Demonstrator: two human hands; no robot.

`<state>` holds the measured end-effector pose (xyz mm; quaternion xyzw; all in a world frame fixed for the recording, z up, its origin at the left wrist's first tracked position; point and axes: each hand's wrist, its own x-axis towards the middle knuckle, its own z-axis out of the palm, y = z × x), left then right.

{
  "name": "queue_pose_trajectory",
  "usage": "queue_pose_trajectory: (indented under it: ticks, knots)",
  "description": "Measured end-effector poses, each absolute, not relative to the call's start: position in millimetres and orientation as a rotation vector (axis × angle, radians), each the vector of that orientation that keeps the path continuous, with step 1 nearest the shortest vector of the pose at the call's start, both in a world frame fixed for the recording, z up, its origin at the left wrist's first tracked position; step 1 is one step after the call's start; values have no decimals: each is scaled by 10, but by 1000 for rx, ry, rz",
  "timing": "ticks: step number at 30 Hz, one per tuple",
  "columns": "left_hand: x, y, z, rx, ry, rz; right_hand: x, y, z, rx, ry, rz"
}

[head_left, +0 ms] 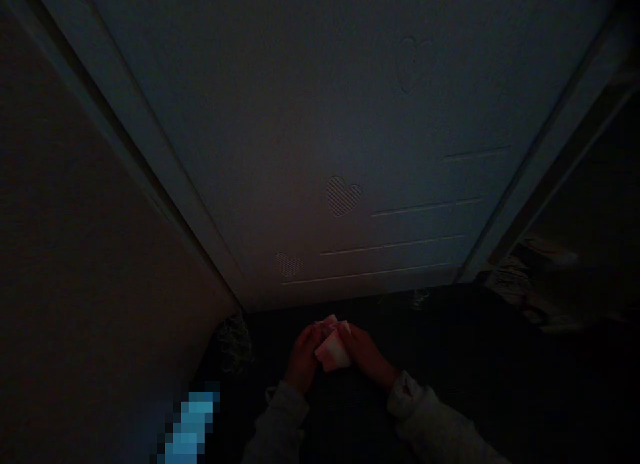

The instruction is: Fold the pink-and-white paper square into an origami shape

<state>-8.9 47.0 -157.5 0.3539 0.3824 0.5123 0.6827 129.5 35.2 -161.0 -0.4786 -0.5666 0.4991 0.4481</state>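
Note:
In dim light, a small pink and white folded piece (334, 352), like paper or cloth, sits between my two hands; its exact kind is too dark to tell. My left hand (301, 359) grips its left edge with the fingers closed. On the other side, my right hand (369, 352) pinches the upper right part. Both hands are low in the head view, over a dark surface (340, 411). Light sleeves cover both wrists.
A pale door panel (280, 117) with embossed hearts and lines rises in front of my hands. A plain wall (90, 264) stands to the left. Netting-like material (235, 343) lies by the panel's lower left corner. A bright pixelated patch (190, 427) shows at lower left.

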Motion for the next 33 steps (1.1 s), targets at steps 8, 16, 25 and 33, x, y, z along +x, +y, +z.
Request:
queue_pose_trajectory:
  ticks: [8,16,25,33]
  knots:
    - [-80,486,-1688,944,913,1064,1291,364,-1640,-1130,-1291,1262]
    - [-108,465,-1662,978,845,1031,1285,354,-1595,-1143,-1390,1168]
    - [-84,464,-1583,978,852,1067,1297,326,-1484,-1123,-1550,1062]
    - [-98,506,-1718,993,855,1062,1283,342,-1568,-1123,-1412,1190]
